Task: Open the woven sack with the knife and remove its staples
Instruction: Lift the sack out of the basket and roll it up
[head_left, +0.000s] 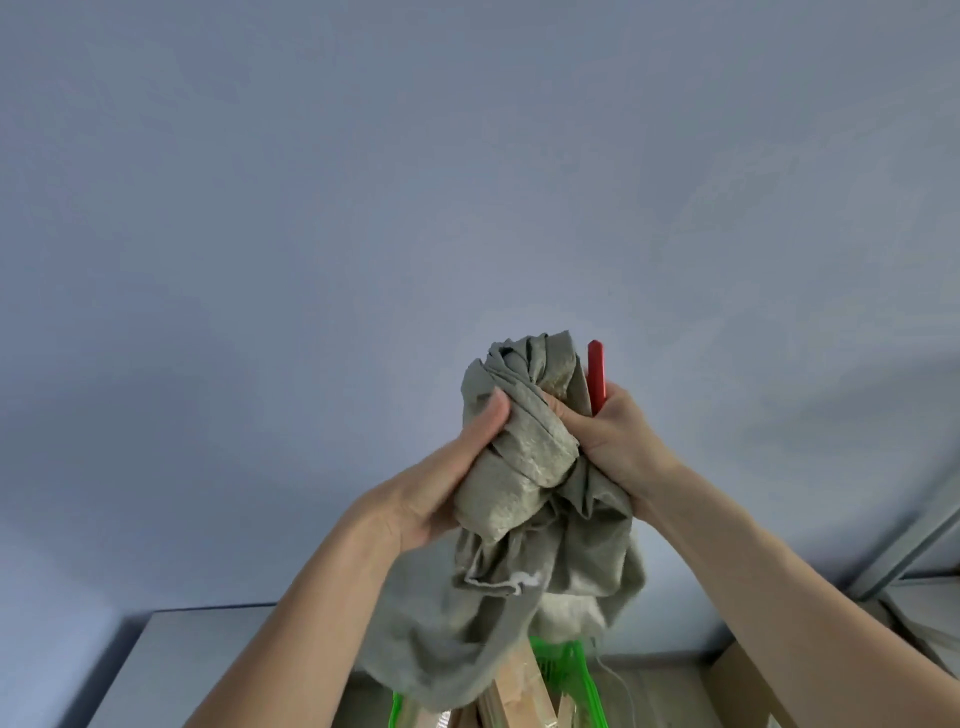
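The woven sack (524, 499) is grey-green, heavily creased and bunched, its upper part rolled and twisted into a tight wad held up in front of a plain bluish wall (363, 182). The lower part hangs slack down to the basket below. A frayed white thread or seam end shows on a fold near the middle. No staples can be made out at this distance.

Count: one sack, one knife, two hands. The left hand (441, 483) grips the wad from the side, thumb pressed across the cloth, remaining fingers wrapped behind and out of sight. The right hand (608, 436) has its fingers curled into the folds of the sack and also holds the knife (596, 376), whose red body stands upright just beside the wad; the blade is not visible.

Below, a green plastic basket (566, 670) holds pale wooden pieces (511, 691), partly covered by the hanging sack. It sits on a grey table (171, 670). A brown cardboard box (748, 686) stands at the right, with a grey metal frame (914, 551) behind.
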